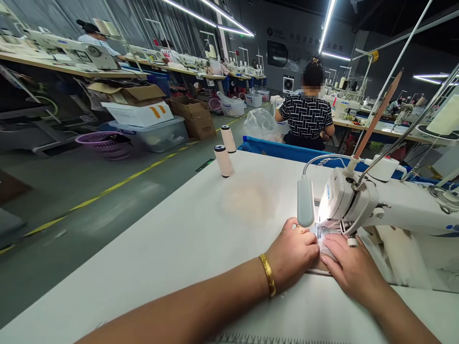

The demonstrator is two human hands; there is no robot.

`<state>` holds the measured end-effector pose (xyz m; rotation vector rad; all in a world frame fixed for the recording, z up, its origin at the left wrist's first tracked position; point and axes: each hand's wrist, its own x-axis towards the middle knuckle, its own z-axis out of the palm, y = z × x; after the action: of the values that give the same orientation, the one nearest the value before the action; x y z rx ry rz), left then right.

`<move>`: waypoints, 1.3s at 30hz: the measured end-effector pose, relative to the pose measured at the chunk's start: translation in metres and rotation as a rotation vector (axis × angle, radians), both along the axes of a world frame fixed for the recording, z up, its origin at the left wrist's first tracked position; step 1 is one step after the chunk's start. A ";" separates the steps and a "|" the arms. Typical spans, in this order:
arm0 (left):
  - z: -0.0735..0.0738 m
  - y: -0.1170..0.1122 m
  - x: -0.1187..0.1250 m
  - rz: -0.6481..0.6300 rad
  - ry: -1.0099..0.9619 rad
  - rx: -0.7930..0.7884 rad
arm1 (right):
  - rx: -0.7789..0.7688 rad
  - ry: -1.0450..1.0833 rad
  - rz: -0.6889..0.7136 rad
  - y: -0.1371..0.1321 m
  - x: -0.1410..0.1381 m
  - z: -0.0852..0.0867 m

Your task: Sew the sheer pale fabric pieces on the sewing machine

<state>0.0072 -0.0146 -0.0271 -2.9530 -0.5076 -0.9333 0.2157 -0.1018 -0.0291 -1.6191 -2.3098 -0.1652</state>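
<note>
Both my hands rest on the white table (172, 248) in front of a white sewing machine (394, 205). My left hand (292, 253), with a gold bracelet and ring, is curled, its fingers pressed on a small pale piece of fabric (324, 258) at the needle. My right hand (351, 267) lies flat with fingers stretched over the same fabric, right under the machine head. A small grey lamp (305, 208) on a flexible neck shines on the needle area.
Two thread cones (224, 161) stand at the table's far edge. A person in a patterned black top (306, 119) sits ahead with their back turned. Cardboard boxes (195, 117), bins and a purple basket (105, 143) line the aisle at left, beside more sewing stations.
</note>
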 end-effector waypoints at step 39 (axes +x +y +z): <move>0.003 0.074 0.051 0.338 -0.120 -0.907 | 0.105 0.050 -0.005 0.004 0.000 -0.014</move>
<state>0.0581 0.0592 -0.0241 -3.3086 -1.7849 -1.0321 0.2157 -0.0981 -0.0429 -1.5599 -2.2207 -0.2404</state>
